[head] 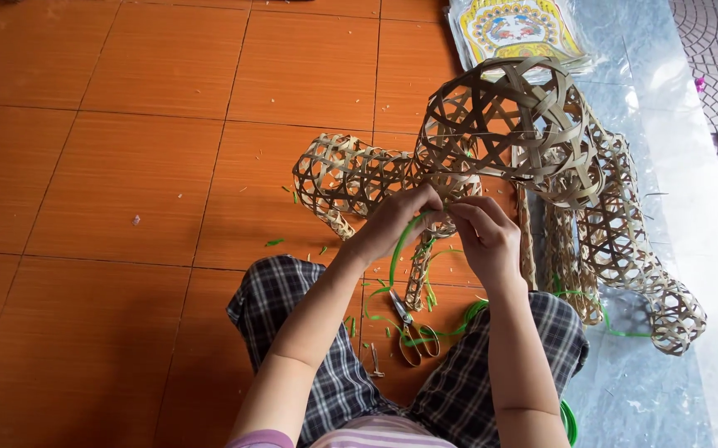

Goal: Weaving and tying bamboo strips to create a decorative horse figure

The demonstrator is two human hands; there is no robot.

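A woven bamboo figure (533, 124) made of open lattice tubes and a rounded dome lies on the tiled floor in front of me. My left hand (396, 220) and my right hand (485, 236) meet at a joint under the dome. Both pinch a green plastic strip (399, 249) that curls down from the joint towards my lap. A lattice tube (346, 174) sticks out to the left of my hands. Other tubes (624, 249) run down to the right. My fingers hide the spot where the strip meets the bamboo.
Scissors (408, 328) lie on the floor between my knees, among loops and snippets of green strip (458, 319). A small metal tool (374, 361) lies beside them. A stack of printed yellow sheets (516, 29) sits at the top, on grey stone paving (674, 124).
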